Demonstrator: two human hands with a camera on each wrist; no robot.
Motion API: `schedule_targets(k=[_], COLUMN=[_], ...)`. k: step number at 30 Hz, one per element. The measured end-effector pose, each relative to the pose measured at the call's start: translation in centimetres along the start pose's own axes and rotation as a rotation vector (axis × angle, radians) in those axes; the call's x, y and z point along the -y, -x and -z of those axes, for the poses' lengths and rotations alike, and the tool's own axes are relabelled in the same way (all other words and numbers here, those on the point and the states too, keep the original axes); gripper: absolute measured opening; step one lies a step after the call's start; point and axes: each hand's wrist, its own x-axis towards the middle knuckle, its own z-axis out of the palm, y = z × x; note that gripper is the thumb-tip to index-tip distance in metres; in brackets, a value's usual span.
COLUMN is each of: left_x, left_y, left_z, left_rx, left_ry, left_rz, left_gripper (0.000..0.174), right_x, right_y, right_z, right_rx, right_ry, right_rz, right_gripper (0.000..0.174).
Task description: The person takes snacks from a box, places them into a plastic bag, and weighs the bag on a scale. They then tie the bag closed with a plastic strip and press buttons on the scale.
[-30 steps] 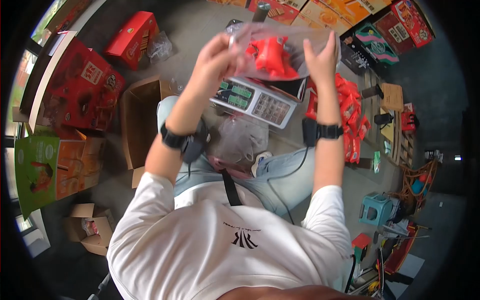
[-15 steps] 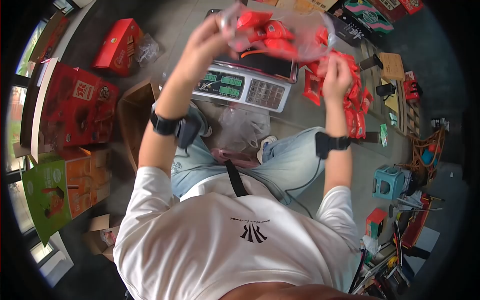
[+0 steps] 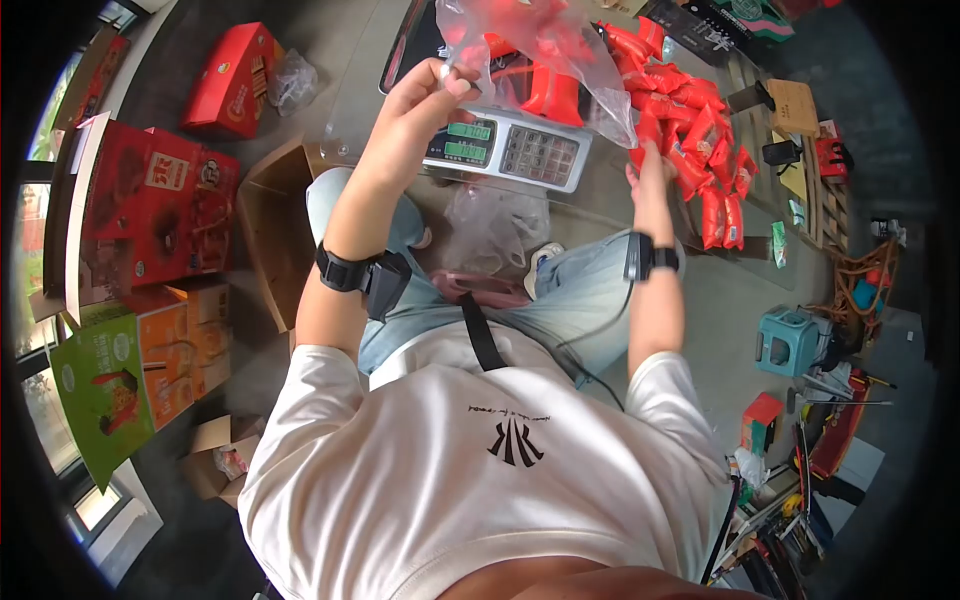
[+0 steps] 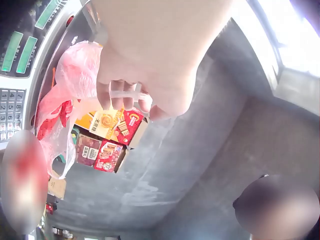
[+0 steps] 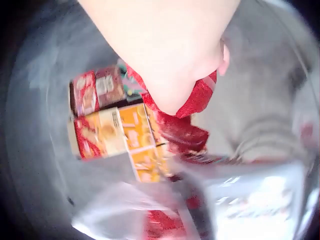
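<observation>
In the head view my left hand [image 3: 425, 105] holds up the rim of a clear plastic bag [image 3: 460, 35] above a weighing scale [image 3: 545, 155]. The left wrist view shows its curled fingers [image 4: 129, 102] on a strip of bag film. Red packets [image 3: 552, 95] show through the bag. At the left edge of a red packet pile [image 3: 700, 125], my right hand [image 3: 652, 185] grips a red packet [image 3: 647, 132]. In the right wrist view, that packet [image 5: 202, 95] shows from under the hand, which hides most of its own fingers.
A cardboard box [image 3: 275, 240] stands open to the left, near a red box [image 3: 232, 80] and a crumpled clear bag [image 3: 293, 82]. More plastic bags [image 3: 495, 225] lie between the legs. A blue stool [image 3: 785, 340] and tools are at the right. Snack boxes [image 5: 102, 132] stand beyond.
The right hand has left the bag's rim, gone to the packet pile and drawn back slightly with a packet. The left hand keeps holding the bag, which now hangs over the scale.
</observation>
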Motion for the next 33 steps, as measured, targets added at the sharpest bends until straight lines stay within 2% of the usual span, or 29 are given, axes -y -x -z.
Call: schedule_targets(k=[1,2,4,6,7,8,9,10,11,12,14,15,17,18,20,21,23,25,26,28,29,31,32,33], left_x=[0.1,0.3,0.4,0.8,1.1,1.3,1.4,1.6,1.9,2.0,1.7,1.7,2.0,1.9,1.5,1.5,1.8,2.0,2.1,2.1,2.1,2.2,2.3,2.4], left_y=[0.1,0.2,0.4,0.7,0.6,0.5,0.5,0.5,0.5,0.6,0.7,0.6,0.4,0.4,0.2,0.2,0.1,-0.1,-0.2,-0.3,-0.3,-0.2,-0.1,0.1], left_z=[0.1,0.2,-0.2,-0.4,-0.5,-0.4,-0.5,-0.7,-0.8,-0.9,-1.1,-1.2,-1.1,-1.0,-0.8,-0.6,-0.3,-0.1,-0.1,-0.1,-0.2,-0.7,-0.9,-1.0], left_rx=[0.007,0.012,-0.003,-0.006,0.059,0.125,0.176,0.177,0.206,0.231,0.243,0.238,0.208,0.203,0.169,0.173,0.174,0.171,0.166,0.167,0.165,0.19,0.208,0.207], left_ry=[0.015,0.032,0.053,0.067,0.043,0.017,-0.056,-0.054,-0.052,-0.05,-0.054,-0.039,-0.008,-0.008,0.059,0.053,0.088,0.122,0.126,0.123,0.123,0.162,0.202,0.206], left_rz=[0.004,0.011,-0.012,-0.023,-0.029,-0.041,-0.058,-0.06,-0.063,-0.067,-0.06,-0.073,-0.1,-0.102,-0.112,-0.102,-0.106,-0.126,-0.123,-0.153,-0.142,-0.119,-0.093,-0.092], left_gripper=[0.007,0.008,0.011,0.014,0.018,0.022,0.03,0.03,0.032,0.035,0.039,0.041,0.047,0.047,0.05,0.052,0.052,0.053,0.053,0.053,0.052,0.052,0.052,0.053], right_x=[0.7,1.6,2.6,2.5,3.2,3.5,3.8,3.9,4.2,4.8,7.1,7.0,6.6,6.1,4.7,4.3,3.0,0.3,-1.5,-2.1,-2.6,-3.8,-4.0,-4.2], right_y=[2.2,6.1,12.4,15.5,17.7,17.9,17.7,16.6,15.6,14.6,15.0,14.4,13.4,12.7,11.1,12.8,14.0,12.7,12.0,13.2,13.2,12.5,12.3,12.0], right_z=[0.0,-0.7,-1.2,-1.5,-2.4,-2.9,-4.3,-5.9,-7.5,-9.1,-11.7,-12.2,-12.9,-12.6,-11.4,-10.5,-7.2,-3.6,-2.3,-0.6,0.0,0.6,0.7,0.6], right_rx=[0.016,-0.064,-0.018,0.238,0.426,0.543,0.578,0.657,0.655,0.624,0.741,0.744,0.731,0.736,0.705,0.664,0.591,0.728,0.729,0.674,0.667,0.577,0.571,0.576], right_ry=[-0.138,-0.274,-0.315,-0.059,-0.019,0.155,0.233,0.208,0.195,0.243,0.002,0.012,0.17,0.172,0.393,0.147,0.137,0.339,0.519,0.98,0.98,1.206,1.204,1.27], right_rz=[0.044,0.197,0.494,1.028,0.972,0.978,0.898,0.695,0.5,0.468,0.239,0.233,0.467,0.467,0.802,0.699,0.666,0.38,0.421,0.633,0.627,1.075,1.071,1.049], right_gripper=[0.055,0.059,0.057,0.056,0.058,0.058,0.054,0.047,0.047,0.055,0.062,0.062,0.06,0.06,0.048,0.03,0.018,0.016,0.014,0.021,0.021,0.045,0.045,0.053])
